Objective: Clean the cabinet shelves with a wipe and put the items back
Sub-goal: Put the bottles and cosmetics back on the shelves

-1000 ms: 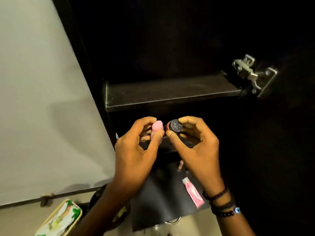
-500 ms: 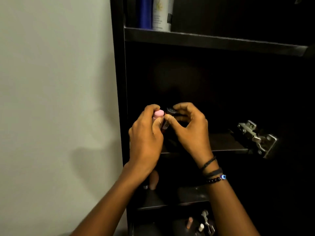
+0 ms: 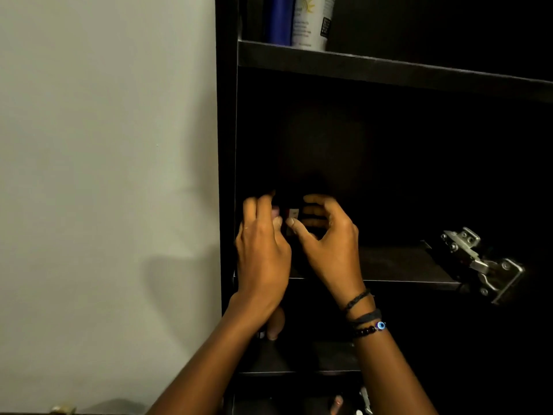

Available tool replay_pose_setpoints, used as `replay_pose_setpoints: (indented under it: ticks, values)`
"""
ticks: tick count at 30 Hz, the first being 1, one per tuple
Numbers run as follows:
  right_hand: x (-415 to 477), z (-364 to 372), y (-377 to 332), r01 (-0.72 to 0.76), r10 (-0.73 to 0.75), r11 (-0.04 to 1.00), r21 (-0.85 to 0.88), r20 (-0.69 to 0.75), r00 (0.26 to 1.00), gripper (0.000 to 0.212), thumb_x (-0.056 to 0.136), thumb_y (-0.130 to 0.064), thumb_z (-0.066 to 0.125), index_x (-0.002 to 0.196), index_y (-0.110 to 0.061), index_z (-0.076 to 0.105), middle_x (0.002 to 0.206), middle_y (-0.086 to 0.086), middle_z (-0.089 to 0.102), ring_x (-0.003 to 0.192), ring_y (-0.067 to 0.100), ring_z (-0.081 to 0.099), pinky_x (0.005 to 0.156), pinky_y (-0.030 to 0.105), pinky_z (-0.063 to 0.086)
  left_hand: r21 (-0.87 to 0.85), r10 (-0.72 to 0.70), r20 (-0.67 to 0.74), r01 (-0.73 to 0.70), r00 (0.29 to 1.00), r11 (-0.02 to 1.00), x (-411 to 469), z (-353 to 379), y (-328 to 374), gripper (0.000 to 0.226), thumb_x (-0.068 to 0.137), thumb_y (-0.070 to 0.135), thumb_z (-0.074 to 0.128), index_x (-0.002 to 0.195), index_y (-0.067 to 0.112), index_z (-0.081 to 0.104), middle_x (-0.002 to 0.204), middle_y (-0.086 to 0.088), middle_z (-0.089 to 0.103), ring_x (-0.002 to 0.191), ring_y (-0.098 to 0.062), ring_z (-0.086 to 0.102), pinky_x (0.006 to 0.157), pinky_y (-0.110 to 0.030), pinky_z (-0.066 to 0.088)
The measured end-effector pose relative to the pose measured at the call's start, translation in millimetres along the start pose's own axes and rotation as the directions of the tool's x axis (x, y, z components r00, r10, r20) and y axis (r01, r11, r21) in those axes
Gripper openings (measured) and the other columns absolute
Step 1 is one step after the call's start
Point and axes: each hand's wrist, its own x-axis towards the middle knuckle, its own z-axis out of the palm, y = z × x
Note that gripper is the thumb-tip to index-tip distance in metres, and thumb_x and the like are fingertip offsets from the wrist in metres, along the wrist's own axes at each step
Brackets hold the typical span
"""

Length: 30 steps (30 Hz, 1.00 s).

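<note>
The pink tube (image 3: 275,209) shows only as a small sliver between the forefinger and the thumb of the left hand (image 3: 263,253). These fingers are curled round it and grip it, though they are a little blurred. Just beside it, to the right, is the dark tube (image 3: 291,216) with a white and red label. The right hand (image 3: 329,247) pinches it: the thumb presses on its lower front, and the other fingers (image 3: 315,206) arch over it, bent but spread loosely. Both tubes are close together inside the cabinet (image 3: 227,145), at the left end, above the middle shelf (image 3: 404,265). I cannot tell whether they already touch the board, because the hands hide their bottoms. Half a second ago I saw the whole pink cap, and the right fingers were closed more tightly; now both hands are slightly lower and deeper in the opening. One second ago the view looked down at a lower shelf; it has since risen. On the right wrist are dark bracelets (image 3: 365,320) with one blue bead. The upper shelf (image 3: 389,68) carries a blue bottle (image 3: 278,19) and a white bottle (image 3: 311,22), standing side by side. A metal hinge (image 3: 478,262) sits at the right end of the middle shelf, and a pale wall (image 3: 104,175) fills the left.
</note>
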Motion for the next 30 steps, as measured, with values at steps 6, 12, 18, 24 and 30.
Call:
replay_pose_setpoints:
  ticks: [6, 12, 18, 24, 30]
  values:
    - [-9, -1, 1, -0.016, 0.016, 1.000, 0.003, -0.031, 0.999, 0.036, 0.081, -0.013, 0.074, 0.113, -0.013, 0.060, 0.100, -0.004, 0.067, 0.088, 0.000, 0.066, 0.067, 0.010, 0.052, 0.005, 0.080, -0.015, -0.080, 0.997, 0.997, -9, -2, -4, 0.043, 0.092, 0.003, 0.050, 0.134, 0.010, 0.043, 0.130, -0.003, 0.045, 0.102, 0.013, 0.035, 0.084, -0.020, 0.043]
    - [-43, -13, -4, 0.007, -0.023, 0.988, -0.155, -0.104, 0.994, 0.032, 0.087, -0.020, 0.067, 0.118, -0.016, 0.059, 0.113, -0.006, 0.064, 0.107, 0.003, 0.059, 0.091, 0.026, 0.052, -0.079, 0.182, 0.059, -0.177, 0.982, 0.981, -37, -9, 8, 0.046, 0.097, 0.006, 0.044, 0.141, 0.005, 0.034, 0.150, -0.008, 0.032, 0.143, -0.015, 0.022, 0.114, -0.032, 0.029]
    - [-138, -30, 16, -0.049, -0.065, 0.942, -0.333, -0.323, 0.944, 0.024, 0.087, -0.013, 0.065, 0.111, -0.012, 0.064, 0.113, -0.001, 0.063, 0.109, 0.014, 0.053, 0.093, 0.019, 0.040, -0.252, 0.271, 0.208, -0.216, 0.940, 0.943, -115, -1, 13, 0.038, 0.093, -0.003, 0.048, 0.130, 0.001, 0.047, 0.139, -0.011, 0.047, 0.136, -0.019, 0.037, 0.112, -0.036, 0.033]
    - [-255, -56, 128, -0.567, 0.451, 0.771, -0.289, -0.380, 0.807, 0.020, 0.087, -0.020, 0.065, 0.106, -0.019, 0.058, 0.102, -0.005, 0.058, 0.094, 0.011, 0.056, 0.082, 0.020, 0.043, -0.195, 0.190, 0.643, -0.081, 0.742, 0.977, -215, 45, -25, 0.041, 0.093, 0.019, 0.042, 0.132, 0.007, 0.043, 0.132, -0.010, 0.051, 0.124, -0.014, 0.040, 0.107, -0.024, 0.030]
    - [-361, -91, 210, -0.851, 0.907, 0.202, -0.484, -0.236, 0.349, 0.035, 0.084, -0.018, 0.066, 0.115, -0.008, 0.054, 0.116, 0.015, 0.058, 0.105, 0.035, 0.059, 0.082, 0.034, 0.048, 0.098, -0.156, 0.919, 0.174, 0.362, 0.980, -282, 76, -84, 0.058, 0.093, 0.011, 0.050, 0.145, 0.008, 0.025, 0.148, -0.010, 0.034, 0.135, -0.023, 0.036, 0.104, -0.024, 0.029]
